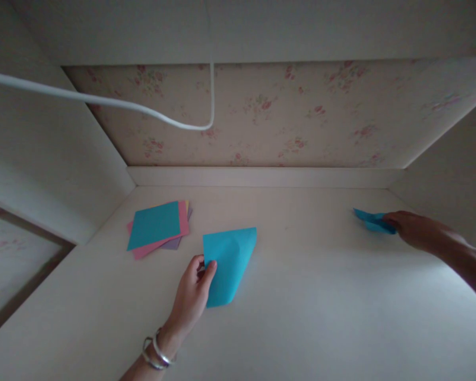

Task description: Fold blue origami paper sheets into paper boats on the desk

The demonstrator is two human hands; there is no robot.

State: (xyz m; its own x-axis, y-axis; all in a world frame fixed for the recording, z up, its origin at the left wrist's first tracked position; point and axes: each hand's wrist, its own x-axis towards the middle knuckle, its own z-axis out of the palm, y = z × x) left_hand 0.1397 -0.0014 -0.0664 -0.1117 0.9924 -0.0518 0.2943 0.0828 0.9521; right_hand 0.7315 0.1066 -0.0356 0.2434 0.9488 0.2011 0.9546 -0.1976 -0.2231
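My left hand (195, 288) pinches the left edge of a bright blue sheet of paper (228, 264) between thumb and fingers. The sheet is tilted and its right side bends. Far to the right, my right hand (414, 230) is closed on a folded blue paper (375, 221), low over the white surface. I cannot tell whether that paper touches the surface. Left of the held sheet lies a loose stack of paper sheets (154, 227), teal on top, with pink, purple and yellow edges showing beneath.
The white tabletop (301, 328) meets a low ledge (262, 177) and a floral wall (293, 116) at the back. White side panels (55, 132) stand left and right. A white cable (143, 107) hangs across the upper left.
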